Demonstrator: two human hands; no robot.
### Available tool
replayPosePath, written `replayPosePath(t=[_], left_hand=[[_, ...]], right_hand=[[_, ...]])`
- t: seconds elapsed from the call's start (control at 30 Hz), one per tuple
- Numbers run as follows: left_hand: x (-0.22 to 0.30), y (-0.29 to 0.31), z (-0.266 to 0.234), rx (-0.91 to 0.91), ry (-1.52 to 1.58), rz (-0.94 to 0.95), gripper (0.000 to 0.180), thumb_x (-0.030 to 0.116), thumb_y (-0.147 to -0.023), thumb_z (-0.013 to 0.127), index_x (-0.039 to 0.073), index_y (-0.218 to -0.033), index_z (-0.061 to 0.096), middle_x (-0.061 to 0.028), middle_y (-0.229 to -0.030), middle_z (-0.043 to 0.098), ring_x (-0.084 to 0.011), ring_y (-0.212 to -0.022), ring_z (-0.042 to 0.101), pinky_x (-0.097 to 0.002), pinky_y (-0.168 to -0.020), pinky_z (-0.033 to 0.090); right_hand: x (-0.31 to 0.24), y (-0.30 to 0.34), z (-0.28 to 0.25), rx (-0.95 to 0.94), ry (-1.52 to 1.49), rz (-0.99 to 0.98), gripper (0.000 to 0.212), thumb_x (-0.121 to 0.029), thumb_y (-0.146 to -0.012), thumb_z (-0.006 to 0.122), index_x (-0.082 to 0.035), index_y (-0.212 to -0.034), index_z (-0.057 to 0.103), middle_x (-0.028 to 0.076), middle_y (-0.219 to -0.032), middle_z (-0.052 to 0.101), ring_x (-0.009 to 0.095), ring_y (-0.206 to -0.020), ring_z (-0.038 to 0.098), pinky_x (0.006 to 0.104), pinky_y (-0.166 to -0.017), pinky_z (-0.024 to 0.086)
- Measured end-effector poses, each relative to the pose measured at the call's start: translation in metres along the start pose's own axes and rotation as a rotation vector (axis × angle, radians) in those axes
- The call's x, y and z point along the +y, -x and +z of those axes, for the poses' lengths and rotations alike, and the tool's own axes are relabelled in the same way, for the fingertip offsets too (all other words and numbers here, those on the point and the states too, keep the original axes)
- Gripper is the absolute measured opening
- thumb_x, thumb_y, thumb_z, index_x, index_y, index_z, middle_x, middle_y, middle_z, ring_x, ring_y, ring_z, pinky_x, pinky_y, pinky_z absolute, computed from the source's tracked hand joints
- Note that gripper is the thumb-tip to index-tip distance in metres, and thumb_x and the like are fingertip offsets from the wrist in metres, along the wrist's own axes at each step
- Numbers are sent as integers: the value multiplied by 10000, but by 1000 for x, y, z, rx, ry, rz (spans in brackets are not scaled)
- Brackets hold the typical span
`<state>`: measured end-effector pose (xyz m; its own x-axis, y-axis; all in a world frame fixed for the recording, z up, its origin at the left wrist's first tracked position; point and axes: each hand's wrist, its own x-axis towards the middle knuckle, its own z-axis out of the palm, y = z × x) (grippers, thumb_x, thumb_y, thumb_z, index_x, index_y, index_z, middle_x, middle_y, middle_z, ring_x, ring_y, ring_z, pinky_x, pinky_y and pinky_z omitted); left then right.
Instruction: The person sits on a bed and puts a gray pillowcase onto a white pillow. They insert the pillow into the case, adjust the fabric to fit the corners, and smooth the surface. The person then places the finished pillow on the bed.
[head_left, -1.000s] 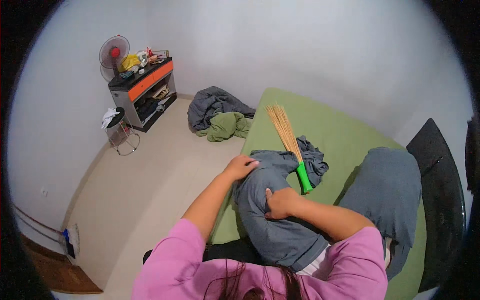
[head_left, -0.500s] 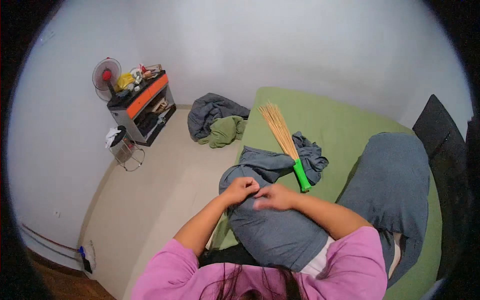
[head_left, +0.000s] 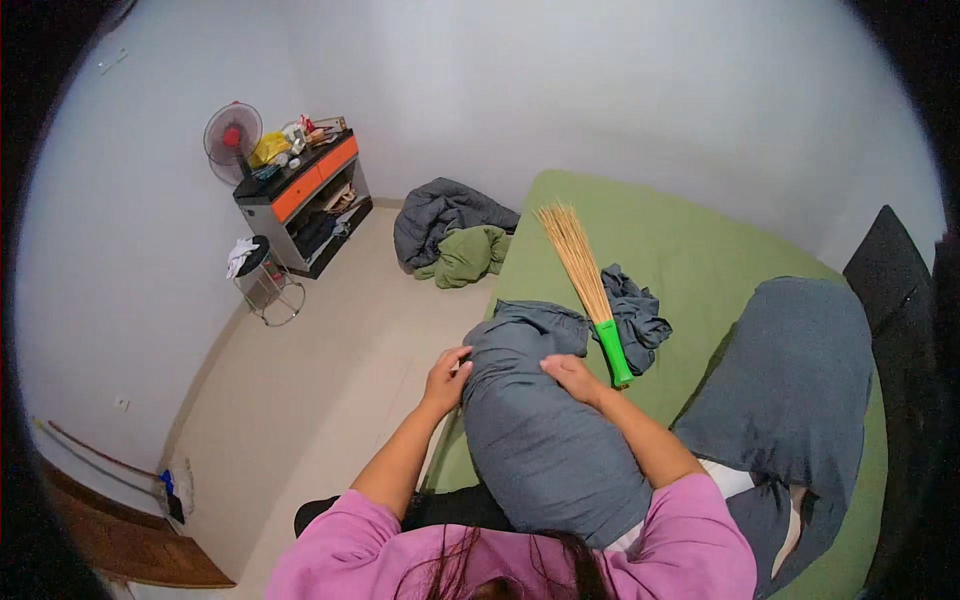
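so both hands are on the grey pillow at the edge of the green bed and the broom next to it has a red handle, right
Not quite: the broom has a green handle, not red, as the head view shows. The rest holds: the left hand and right hand both rest on the grey pillow at the edge of the green bed, with the broom lying beside it.

A pillow (head_left: 545,440) lies at the near left edge of the bed (head_left: 700,250), with a broom (head_left: 590,285) on the bed just behind it and crumpled cloth (head_left: 630,310) under the broom. A second pillow (head_left: 790,380) lies on the bed's right side. Left of the bed, clothes (head_left: 455,235) are heaped on the floor, and farther left stand a shelf (head_left: 305,195) and stool (head_left: 265,275).
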<state>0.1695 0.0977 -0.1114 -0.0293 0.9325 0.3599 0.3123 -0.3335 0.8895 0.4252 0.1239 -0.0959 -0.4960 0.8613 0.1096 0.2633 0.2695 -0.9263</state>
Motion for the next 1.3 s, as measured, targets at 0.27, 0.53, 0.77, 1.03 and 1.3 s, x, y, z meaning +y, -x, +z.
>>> replayPosePath(t=[0.27, 0.53, 0.77, 1.03, 1.3], left_hand=[[21, 41, -10, -449, 58, -120, 91, 130, -815, 552, 40, -816, 538, -6, -733, 509, -89, -700, 470, -236, -657, 404], [-17, 52, -23, -123, 363, -276, 162, 161, -835, 538, 35, -935, 517, -29, -885, 506, -127, -845, 482, -260, -736, 410], [-34, 39, -8, 79, -28, -146, 187, 110, -774, 587, 63, -945, 529, -67, -919, 519, -190, -868, 528, -293, -700, 444], [18, 40, -33, -539, 72, -109, 122, 121, -803, 550, 38, -883, 509, -31, -765, 525, -108, -813, 501, -285, -726, 410], [-86, 87, -9, 33, 283, -518, 386, 69, -771, 567, 54, -1136, 440, -97, -1077, 502, -188, -1012, 475, -311, -887, 376]], right_hand=[[1, 10, -20, 130, 292, 140, 507, -463, -716, 638, -25, -957, 551, 41, -700, 529, 134, -643, 469, 263, -592, 383], [-47, -33, -13, -294, 683, -361, 447, -217, -829, 513, -178, -1259, 396, 147, -1158, 502, 323, -1028, 481, 393, -898, 359], [-33, -37, 3, 1, 629, -194, 162, -191, -807, 543, -44, -875, 553, 168, -803, 572, 287, -776, 574, 362, -665, 442], [-106, 0, -16, -179, 387, -36, 484, -362, -664, 710, -35, -941, 483, 91, -796, 513, 170, -789, 509, 279, -728, 401], [-89, -26, -29, -363, 827, 102, 628, -313, -710, 682, -86, -1236, 425, 133, -1224, 435, 261, -1110, 444, 305, -932, 350]])
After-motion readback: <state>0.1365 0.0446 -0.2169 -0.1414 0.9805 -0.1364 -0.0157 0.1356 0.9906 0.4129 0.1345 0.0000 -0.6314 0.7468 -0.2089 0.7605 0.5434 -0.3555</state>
